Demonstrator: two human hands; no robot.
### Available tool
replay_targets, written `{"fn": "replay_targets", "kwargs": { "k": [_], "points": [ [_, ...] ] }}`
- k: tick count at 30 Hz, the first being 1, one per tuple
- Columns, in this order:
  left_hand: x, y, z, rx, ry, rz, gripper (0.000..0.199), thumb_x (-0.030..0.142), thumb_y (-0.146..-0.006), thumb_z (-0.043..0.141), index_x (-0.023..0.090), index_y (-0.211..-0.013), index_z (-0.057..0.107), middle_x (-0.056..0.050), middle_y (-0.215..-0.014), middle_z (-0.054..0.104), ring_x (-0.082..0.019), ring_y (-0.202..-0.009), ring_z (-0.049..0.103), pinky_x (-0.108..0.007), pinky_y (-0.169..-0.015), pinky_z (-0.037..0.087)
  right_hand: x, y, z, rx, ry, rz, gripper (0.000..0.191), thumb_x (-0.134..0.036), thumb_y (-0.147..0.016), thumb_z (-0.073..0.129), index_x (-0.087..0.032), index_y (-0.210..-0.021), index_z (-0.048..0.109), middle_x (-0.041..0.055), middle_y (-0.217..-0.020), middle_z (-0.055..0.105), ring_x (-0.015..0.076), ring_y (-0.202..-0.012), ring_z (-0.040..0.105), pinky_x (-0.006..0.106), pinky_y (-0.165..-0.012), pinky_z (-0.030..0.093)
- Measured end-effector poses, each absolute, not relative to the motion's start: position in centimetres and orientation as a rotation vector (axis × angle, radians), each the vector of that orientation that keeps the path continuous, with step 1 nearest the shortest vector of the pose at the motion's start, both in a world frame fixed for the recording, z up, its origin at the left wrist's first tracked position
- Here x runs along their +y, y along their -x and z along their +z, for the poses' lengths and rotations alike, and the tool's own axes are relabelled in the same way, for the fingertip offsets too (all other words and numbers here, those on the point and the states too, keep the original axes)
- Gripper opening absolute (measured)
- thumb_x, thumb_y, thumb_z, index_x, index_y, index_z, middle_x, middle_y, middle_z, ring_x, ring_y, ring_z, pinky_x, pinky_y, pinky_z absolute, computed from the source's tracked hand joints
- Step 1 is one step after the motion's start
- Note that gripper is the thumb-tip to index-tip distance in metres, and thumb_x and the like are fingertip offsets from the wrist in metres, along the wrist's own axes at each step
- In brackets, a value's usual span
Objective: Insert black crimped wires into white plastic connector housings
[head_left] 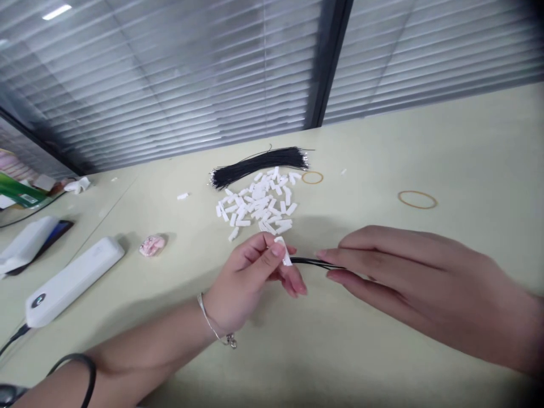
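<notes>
My left hand (pixel 259 266) pinches a small white plastic connector housing (pixel 283 251) between thumb and fingers. Several thin black wires (pixel 309 261) run from the housing to my right hand (pixel 416 283), whose thumb and fingertips are closed on them. Where the wires meet the housing, my left fingers partly hide the ends. Just beyond my left hand lies a loose pile of white connector housings (pixel 259 199). Behind that pile rests a thick bundle of black wires (pixel 259 165) with shiny metal tips at both ends.
Two rubber bands (pixel 417 199) lie to the right of the pile. On the left are a pink scrunchie (pixel 152 245), a white power bank (pixel 74 283) with a cable, and another white device (pixel 28 243). A glass partition with blinds (pixel 191 73) borders the table's far edge.
</notes>
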State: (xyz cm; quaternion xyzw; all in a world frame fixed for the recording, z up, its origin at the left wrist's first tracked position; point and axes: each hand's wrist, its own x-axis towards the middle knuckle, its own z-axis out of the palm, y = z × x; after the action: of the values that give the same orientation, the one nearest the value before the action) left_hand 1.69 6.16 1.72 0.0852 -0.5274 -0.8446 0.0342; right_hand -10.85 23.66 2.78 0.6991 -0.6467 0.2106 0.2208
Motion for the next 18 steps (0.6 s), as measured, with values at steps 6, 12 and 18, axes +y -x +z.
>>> {"fn": "replay_targets", "kwargs": {
  "k": [6, 12, 18],
  "points": [
    [5.9, -1.6, 1.6, -1.66, -0.275, -2.653, 0.036, 0.048, -0.086, 0.071, 0.015, -0.082, 0.057, 0.003, -0.056, 0.059, -0.008, -0.052, 0.052, -0.019, -0.057, 0.041, 23.8, 10.9, 2.6, -1.759, -1.876, 0.652, 0.017, -0.029, -0.099, 0.051, -0.018, -0.11, 0.056, 0.0025, -0.088, 0.063, 0.0136, -0.071, 0.061, 0.03, -0.061, 0.049],
    [5.8, -1.6, 1.1, -1.658, -0.143, -2.626, 0.032, 0.047, -0.09, 0.068, 0.017, -0.085, 0.058, 0.005, -0.057, 0.052, -0.008, -0.054, 0.046, -0.019, -0.059, 0.037, 24.1, 10.3, 2.6, -1.706, -1.935, 0.585, 0.014, -0.019, -0.097, 0.047, -0.019, -0.109, 0.055, 0.002, -0.082, 0.062, 0.015, -0.068, 0.06, 0.033, -0.057, 0.046],
    [6.0, -1.7, 1.2, -1.591, -0.11, -2.667, 0.032, 0.047, -0.088, 0.071, 0.018, -0.087, 0.057, 0.004, -0.063, 0.054, -0.009, -0.059, 0.05, -0.02, -0.062, 0.04, 24.0, 9.8, 2.9, -1.853, -2.029, 0.822, 0.011, -0.012, -0.094, 0.051, -0.022, -0.088, 0.05, -0.0034, -0.072, 0.055, 0.0089, -0.059, 0.052, 0.027, -0.055, 0.04]
  ]
}}
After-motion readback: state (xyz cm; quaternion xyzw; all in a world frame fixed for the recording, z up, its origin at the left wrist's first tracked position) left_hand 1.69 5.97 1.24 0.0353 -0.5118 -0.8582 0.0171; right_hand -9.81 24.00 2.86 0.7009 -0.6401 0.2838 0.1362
